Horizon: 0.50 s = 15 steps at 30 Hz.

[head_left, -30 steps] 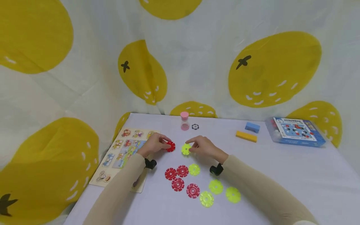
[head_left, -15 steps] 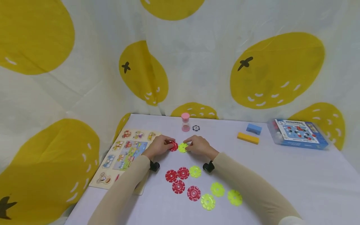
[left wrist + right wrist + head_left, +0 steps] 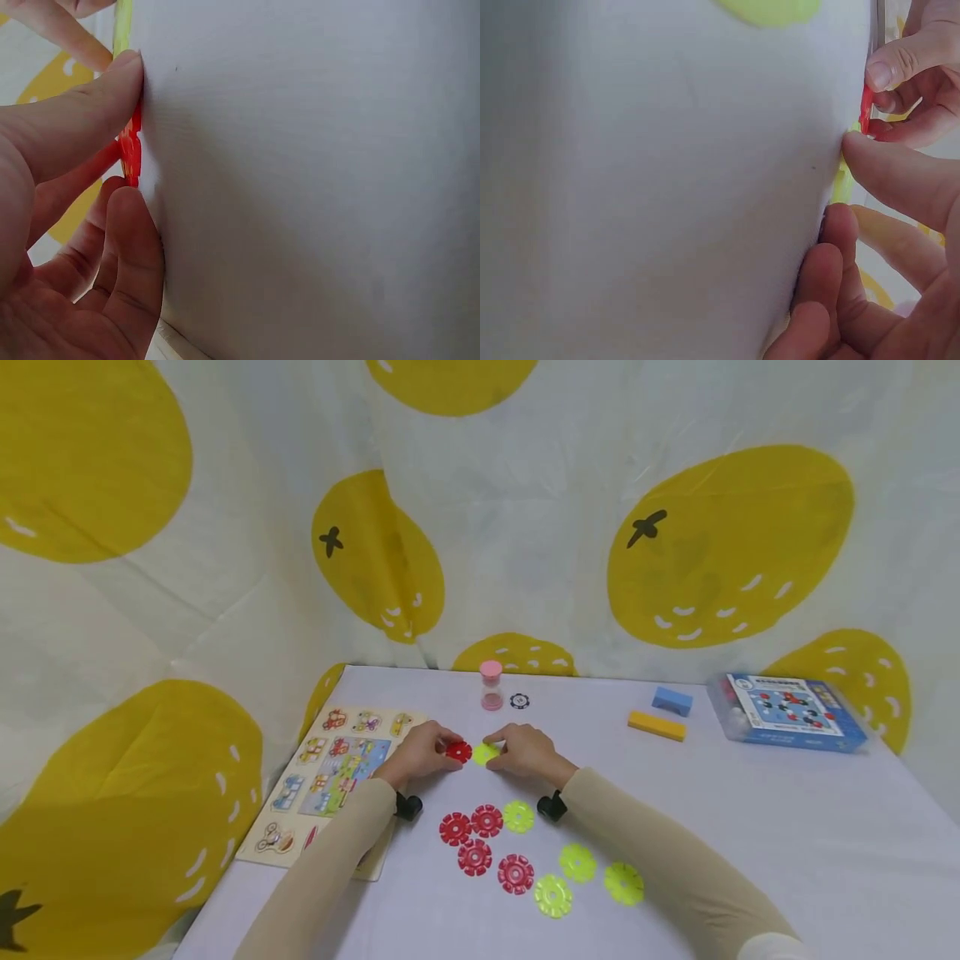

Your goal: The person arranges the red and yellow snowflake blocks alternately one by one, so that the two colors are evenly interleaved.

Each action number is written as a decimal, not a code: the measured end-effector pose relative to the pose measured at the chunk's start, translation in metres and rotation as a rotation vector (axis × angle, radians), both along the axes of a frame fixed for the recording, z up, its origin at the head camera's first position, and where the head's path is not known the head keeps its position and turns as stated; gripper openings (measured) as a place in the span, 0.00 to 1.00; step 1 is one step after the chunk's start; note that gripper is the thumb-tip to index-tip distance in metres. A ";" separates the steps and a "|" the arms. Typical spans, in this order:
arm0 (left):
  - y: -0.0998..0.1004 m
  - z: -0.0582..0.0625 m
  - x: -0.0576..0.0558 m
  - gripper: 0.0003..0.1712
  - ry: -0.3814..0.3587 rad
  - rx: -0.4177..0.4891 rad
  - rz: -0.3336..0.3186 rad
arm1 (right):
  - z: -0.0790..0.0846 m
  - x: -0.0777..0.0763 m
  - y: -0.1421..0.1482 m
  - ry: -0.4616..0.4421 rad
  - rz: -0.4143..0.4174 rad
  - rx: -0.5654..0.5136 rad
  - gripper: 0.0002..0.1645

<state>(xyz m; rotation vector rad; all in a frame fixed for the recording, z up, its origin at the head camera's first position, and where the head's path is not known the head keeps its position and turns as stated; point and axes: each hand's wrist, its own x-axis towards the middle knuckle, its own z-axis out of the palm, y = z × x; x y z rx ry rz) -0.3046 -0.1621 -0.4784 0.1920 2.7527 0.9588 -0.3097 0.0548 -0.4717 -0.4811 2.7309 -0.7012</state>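
Between thumb and fingers, my left hand (image 3: pixel 420 752) pinches a red notched plastic disc (image 3: pixel 460 752). Opposite it, my right hand (image 3: pixel 527 750) pinches a yellow-green notched disc (image 3: pixel 483 755). The two discs lie side by side, edge to edge, low over the table; whether their notches interlock I cannot tell. In the left wrist view the red disc (image 3: pixel 131 154) shows edge-on between thumb and fingers. Seen from the right wrist, the yellow-green disc (image 3: pixel 841 184) meets the red one near my right thumb. Fingers partly cover both discs.
Nearer me lie several loose red discs (image 3: pixel 474 857) and several yellow-green ones (image 3: pixel 552 896). A wooden picture puzzle (image 3: pixel 285 835) sits under my left forearm. Behind stand a pink sand timer (image 3: pixel 491 685) and a chip (image 3: pixel 519 701). Blue (image 3: pixel 672 701) and orange (image 3: pixel 657 726) blocks and a boxed set (image 3: pixel 795 712) are right.
My hands have come closer together, and the gap between the red and yellow-green discs has closed. The loose discs on the table stay where they were.
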 end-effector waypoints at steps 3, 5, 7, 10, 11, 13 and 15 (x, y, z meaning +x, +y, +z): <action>0.001 0.002 0.000 0.24 0.006 0.000 -0.005 | 0.002 0.001 0.001 -0.002 0.000 -0.002 0.30; 0.002 0.003 -0.001 0.24 0.004 0.000 -0.006 | 0.003 0.002 0.003 -0.004 0.012 -0.005 0.32; 0.002 0.003 -0.002 0.24 0.000 0.004 -0.008 | 0.006 0.003 0.006 -0.008 0.023 -0.008 0.34; 0.002 0.003 0.000 0.25 -0.006 0.006 0.000 | 0.011 0.006 0.016 -0.007 0.049 -0.010 0.36; 0.002 0.003 0.001 0.26 -0.002 0.003 0.003 | 0.014 0.008 0.021 -0.009 0.056 -0.010 0.35; 0.002 0.004 0.007 0.28 0.020 -0.005 0.005 | 0.020 0.014 0.033 -0.016 0.069 -0.015 0.34; 0.005 0.005 0.015 0.28 0.066 -0.006 -0.004 | 0.026 0.023 0.048 -0.024 0.073 -0.022 0.32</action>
